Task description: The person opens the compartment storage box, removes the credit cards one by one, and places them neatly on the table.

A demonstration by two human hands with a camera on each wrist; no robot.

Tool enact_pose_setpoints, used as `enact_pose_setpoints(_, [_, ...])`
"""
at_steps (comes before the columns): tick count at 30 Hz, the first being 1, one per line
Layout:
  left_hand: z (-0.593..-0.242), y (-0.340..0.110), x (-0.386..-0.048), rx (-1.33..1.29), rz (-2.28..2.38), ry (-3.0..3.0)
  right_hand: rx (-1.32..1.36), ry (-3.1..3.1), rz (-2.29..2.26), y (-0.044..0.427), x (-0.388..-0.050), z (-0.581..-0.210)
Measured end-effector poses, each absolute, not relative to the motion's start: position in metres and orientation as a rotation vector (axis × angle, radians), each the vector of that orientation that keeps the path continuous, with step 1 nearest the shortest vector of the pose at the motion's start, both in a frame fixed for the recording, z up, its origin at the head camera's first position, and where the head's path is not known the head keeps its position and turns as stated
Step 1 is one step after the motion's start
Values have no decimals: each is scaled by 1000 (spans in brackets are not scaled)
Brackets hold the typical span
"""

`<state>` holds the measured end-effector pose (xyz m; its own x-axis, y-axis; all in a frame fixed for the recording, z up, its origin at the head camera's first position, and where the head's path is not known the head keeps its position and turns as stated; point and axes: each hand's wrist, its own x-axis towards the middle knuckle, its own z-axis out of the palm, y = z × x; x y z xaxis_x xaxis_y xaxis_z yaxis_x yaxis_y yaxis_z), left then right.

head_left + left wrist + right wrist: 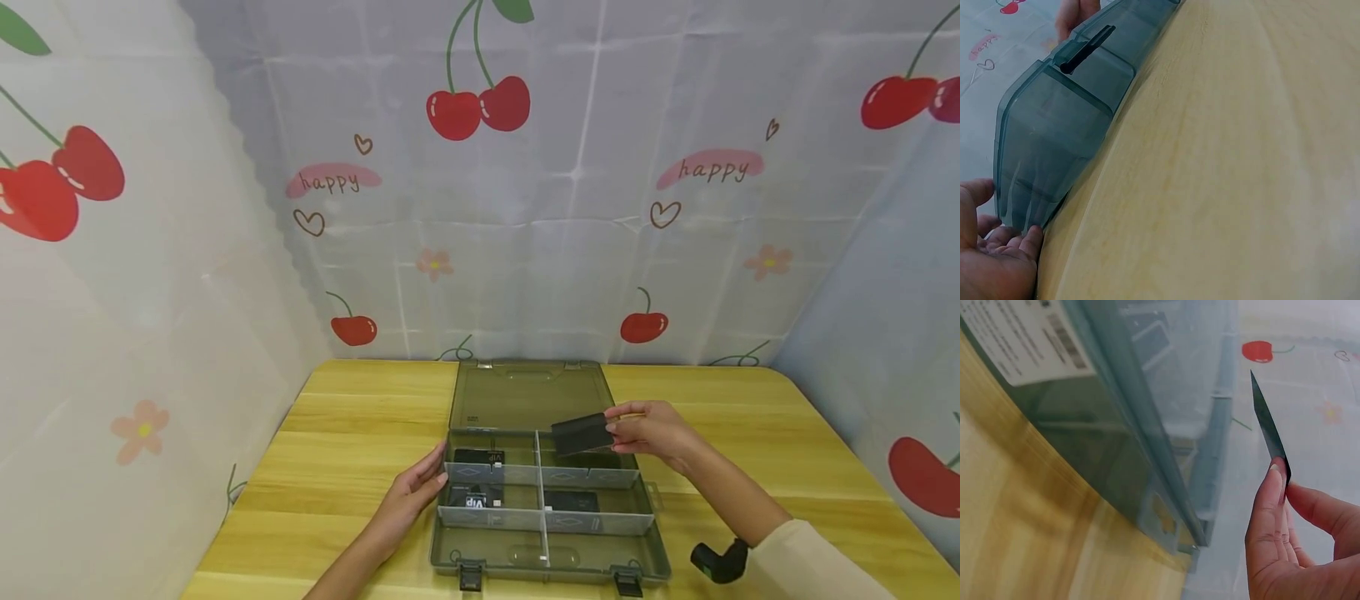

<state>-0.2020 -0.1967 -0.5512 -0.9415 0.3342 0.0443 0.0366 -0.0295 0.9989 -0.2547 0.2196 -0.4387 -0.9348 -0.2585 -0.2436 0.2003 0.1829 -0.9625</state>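
A translucent grey-green compartment box (487, 546) lies on the table with its lid (532, 392) raised behind it. In the head view my right hand (651, 435) pinches a black card (581, 434) by its edge, above the back right compartment. Thumb and fingertips close on that card in the right wrist view, where it appears nearly edge-on. My left hand (411, 496) touches the outside of the box's left wall. Black cards lie in the compartments: a VIP card (491, 457) at back left, another VIP card (476, 498) below it, and a dark card (572, 502) at middle right.
Thin dividers (491, 518) split the box into several compartments. Two black latches (470, 577) stick out at its front edge. A small black angled object (718, 562) lies right of the box, beside the right sleeve. A cherry-printed curtain (495, 250) hangs behind the wooden table (360, 408).
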Motion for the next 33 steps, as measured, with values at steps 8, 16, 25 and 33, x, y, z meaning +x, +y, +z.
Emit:
enact_pose_setpoints(8, [-551,-196,-202,388,2084,2014,-67,2118,-1845,233,-257,-426])
enact_pose_setpoints(16, [-550,-195,-201,382,2088,2027,-52,2080,-1908,246,-260,-416])
enact_pose_setpoints(25, [-548,-194,-200,374,2094,2017,-60,2062,-1951,258,-259,-410])
enact_pose_setpoints(33, [-548,-196,-199,362,2083,2031,-57,2056,-1981,266,-258,-414])
